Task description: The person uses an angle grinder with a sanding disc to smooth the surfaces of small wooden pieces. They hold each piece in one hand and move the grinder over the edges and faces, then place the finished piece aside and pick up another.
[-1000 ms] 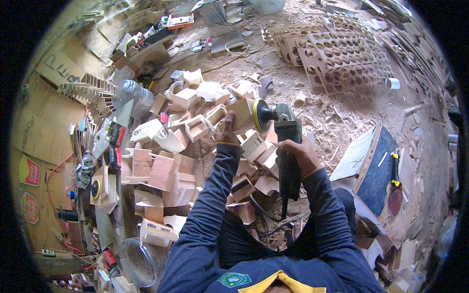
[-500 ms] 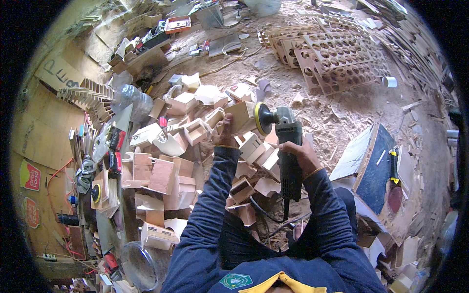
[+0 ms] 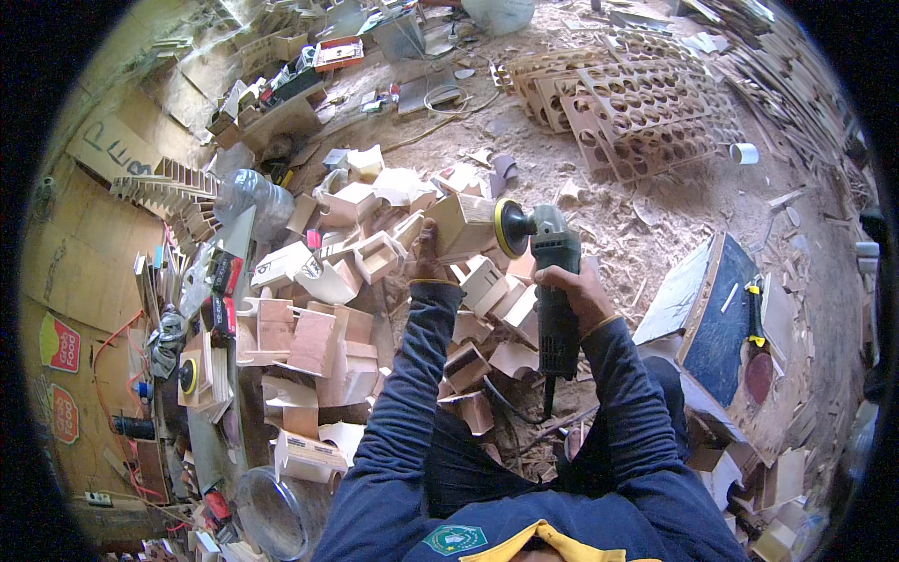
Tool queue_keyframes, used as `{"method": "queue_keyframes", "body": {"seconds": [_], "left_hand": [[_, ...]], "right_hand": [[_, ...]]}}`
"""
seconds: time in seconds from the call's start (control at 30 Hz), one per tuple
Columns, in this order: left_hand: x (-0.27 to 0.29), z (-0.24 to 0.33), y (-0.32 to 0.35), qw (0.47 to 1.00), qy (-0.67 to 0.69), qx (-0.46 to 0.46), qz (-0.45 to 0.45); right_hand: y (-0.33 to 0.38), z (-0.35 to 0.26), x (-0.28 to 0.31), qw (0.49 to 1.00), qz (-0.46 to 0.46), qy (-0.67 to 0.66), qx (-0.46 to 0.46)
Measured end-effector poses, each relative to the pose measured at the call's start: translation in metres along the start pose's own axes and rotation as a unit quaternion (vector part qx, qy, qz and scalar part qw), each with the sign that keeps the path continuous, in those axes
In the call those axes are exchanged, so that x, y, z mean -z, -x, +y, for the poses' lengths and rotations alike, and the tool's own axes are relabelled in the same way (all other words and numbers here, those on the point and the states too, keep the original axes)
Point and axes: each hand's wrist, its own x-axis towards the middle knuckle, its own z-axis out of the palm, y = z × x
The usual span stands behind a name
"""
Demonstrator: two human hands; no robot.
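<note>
My left hand point(image 3: 428, 248) is closed on the left side of a small wooden box point(image 3: 465, 225), held up over a heap of similar pieces. In my right hand point(image 3: 582, 292) is a dark green angle grinder point(image 3: 556, 304), gripped round its body with the head pointing away from me. Its round sanding disc point(image 3: 511, 228), with a yellow rim, stands on edge against the box's right end. The box hides most of my left fingers. From the grinder's lower end a dark cord runs down towards my feet.
Wooden box pieces point(image 3: 318, 342) lie heaped below and left of my hands. At right stands a slanted blue board point(image 3: 719, 328) with a yellow-and-black handled tool point(image 3: 755, 318). Perforated wooden sheets point(image 3: 646, 108) lean at the back right. Sawdust covers the floor point(image 3: 618, 253).
The disc and grinder sit slightly further right in the view, still against the box's end. Both hands keep their holds.
</note>
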Motion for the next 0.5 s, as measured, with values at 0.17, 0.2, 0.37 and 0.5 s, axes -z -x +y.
{"method": "queue_keyframes", "body": {"seconds": [0.17, 0.2, 0.37, 0.5], "left_hand": [[-0.003, 0.002, -0.007, 0.968, 0.183, 0.171, 0.032], [-0.001, 0.004, -0.007, 0.974, 0.145, 0.171, 0.026], [0.015, 0.004, 0.0, 0.981, 0.076, 0.176, -0.006], [0.021, -0.017, -0.001, 0.995, -0.054, -0.025, -0.08]], "right_hand": [[0.0, 0.002, 0.0, 1.0, -0.003, 0.009, 0.003], [0.0, 0.003, 0.0, 1.0, -0.003, 0.009, 0.008], [-0.003, 0.007, 0.001, 1.0, 0.007, 0.02, 0.004], [-0.007, 0.009, 0.003, 1.0, 0.0, 0.004, 0.005]]}}
